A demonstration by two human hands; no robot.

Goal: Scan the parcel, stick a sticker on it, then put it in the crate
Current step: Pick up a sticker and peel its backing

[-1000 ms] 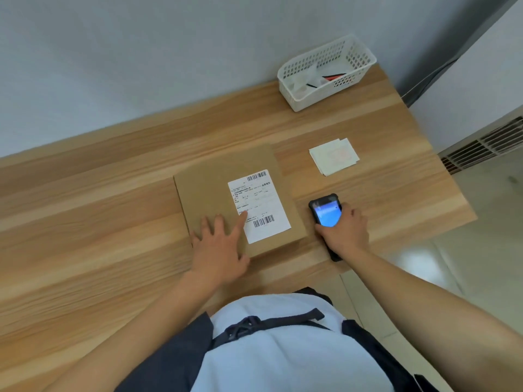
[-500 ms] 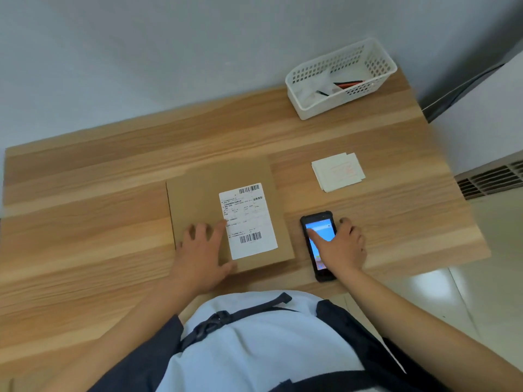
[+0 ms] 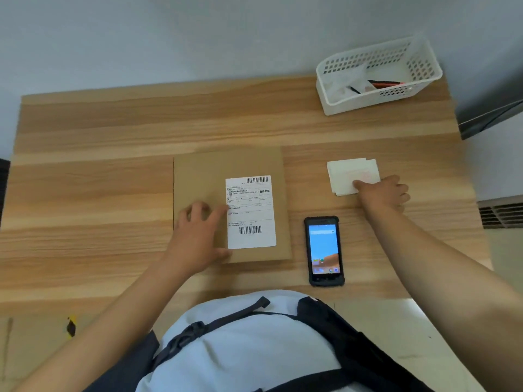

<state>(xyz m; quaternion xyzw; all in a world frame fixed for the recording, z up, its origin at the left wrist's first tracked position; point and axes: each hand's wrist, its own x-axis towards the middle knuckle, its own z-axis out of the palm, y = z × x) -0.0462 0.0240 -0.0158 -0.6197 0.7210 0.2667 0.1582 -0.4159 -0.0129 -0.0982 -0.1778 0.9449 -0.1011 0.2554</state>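
- Since the earlier frame, the right hand (image 3: 382, 193) has let go of the phone (image 3: 325, 251) and reached farther away to the stack of stickers (image 3: 351, 174). The phone now lies alone, screen up and lit, at the near right of the table (image 3: 99, 179).
- A white plastic basket (image 3: 377, 100) sits at the far right corner of the table, with a few small items inside that are too blurred to name.
- Nothing lies between the hands and the things they touch.
- The parcel (image 3: 226, 171), a flat brown cardboard box, lies in the middle of the table, just left of the phone. A white shipping label (image 3: 251, 212) with two barcodes covers its right part.
- The left hand (image 3: 198, 239) rests flat on the near left part of the parcel, fingers spread, its forefinger touching the left edge of the label.
- The right hand is on the near right corner of the sticker stack, fingertip pressing on it. I cannot tell whether it has pinched a sticker.
- The two hands are well apart, with the phone between them and nearer the person.
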